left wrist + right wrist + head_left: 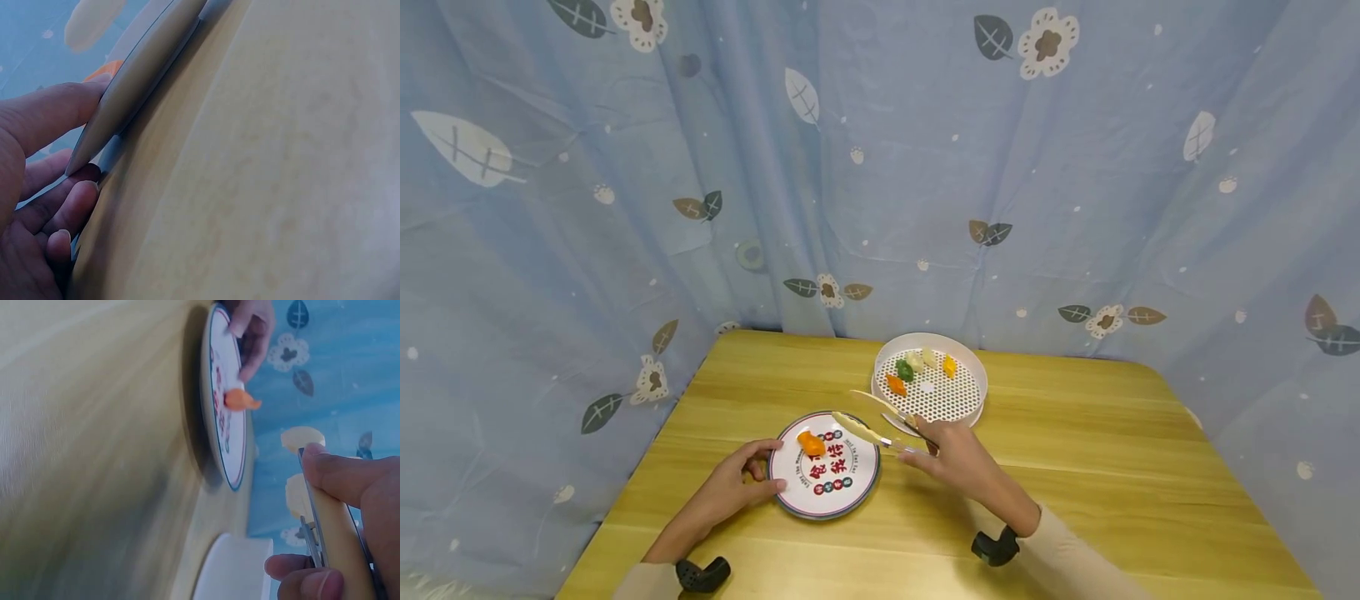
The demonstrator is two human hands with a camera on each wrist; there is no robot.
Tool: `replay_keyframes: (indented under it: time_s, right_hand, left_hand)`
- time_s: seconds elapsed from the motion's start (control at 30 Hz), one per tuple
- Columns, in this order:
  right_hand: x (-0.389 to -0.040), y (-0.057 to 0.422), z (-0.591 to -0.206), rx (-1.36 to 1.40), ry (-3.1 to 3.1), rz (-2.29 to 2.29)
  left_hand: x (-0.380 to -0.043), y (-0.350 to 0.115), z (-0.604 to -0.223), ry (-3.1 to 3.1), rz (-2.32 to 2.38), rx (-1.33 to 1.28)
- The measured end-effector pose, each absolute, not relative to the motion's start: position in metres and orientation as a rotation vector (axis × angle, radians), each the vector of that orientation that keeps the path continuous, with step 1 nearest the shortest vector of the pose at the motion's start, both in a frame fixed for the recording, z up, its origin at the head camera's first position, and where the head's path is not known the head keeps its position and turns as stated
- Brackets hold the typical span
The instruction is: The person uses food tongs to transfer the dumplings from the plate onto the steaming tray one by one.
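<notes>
My left hand (741, 479) grips the left rim of a round white plate (797, 492) with red lettering and a dark rim. The thumb lies on top of the rim, with fingers around and under its edge in the left wrist view. One orange dumpling-shaped piece (811, 444) sits on the plate. In my right hand (953, 457) are tongs (868, 433) with pale yellow tips, held between thumb and fingers. Their tips are spread apart with nothing between them, above the plate's upper right edge. The right wrist view shows the tongs' handle (340, 550) close up.
Behind the tongs stands a white round steamer tray (931, 407) with a perforated base. Several small dumpling-shaped pieces lie in it: orange (897, 385), green (905, 370), pale and yellow (950, 366). The wooden table (1075, 483) ends at a blue patterned curtain (887, 167).
</notes>
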State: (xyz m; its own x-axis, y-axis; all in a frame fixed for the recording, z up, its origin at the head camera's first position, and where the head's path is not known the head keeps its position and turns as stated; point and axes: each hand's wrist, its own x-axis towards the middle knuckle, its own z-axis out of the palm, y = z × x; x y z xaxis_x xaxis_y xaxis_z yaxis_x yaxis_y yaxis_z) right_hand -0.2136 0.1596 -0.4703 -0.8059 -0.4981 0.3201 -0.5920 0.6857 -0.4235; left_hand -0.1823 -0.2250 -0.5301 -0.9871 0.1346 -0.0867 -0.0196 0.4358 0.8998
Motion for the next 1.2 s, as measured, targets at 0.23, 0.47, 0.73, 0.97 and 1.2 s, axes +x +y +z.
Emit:
replay_keyframes:
  time_s: [0.23, 0.47, 0.73, 0.97, 1.2]
  right_hand:
    - [-0.207, 0.147, -0.478, 1.029, -2.636, 0.799]
    - [-0.201, 0.137, -0.483, 1.102, -2.652, 0.771]
    - [-0.198, 0.130, -0.488, 1.095, -2.682, 0.739]
    - [-0.201, 0.126, -0.498, 1.079, -2.721, 0.708]
    - [-0.201, 0.122, -0.503, 1.070, -2.756, 0.677]
  left_hand:
    - [-0.184, -0.225, -0.530, 2.544, 1.576, 0.105]
    - [-0.184, -0.226, -0.531, 2.533, 1.584, 0.101]
    - [-0.184, -0.227, -0.531, 2.530, 1.597, 0.124]
    - [-0.183, -0.226, -0.531, 2.521, 1.628, 0.138]
    - [-0.182, -0.226, -0.533, 2.521, 1.628, 0.128]
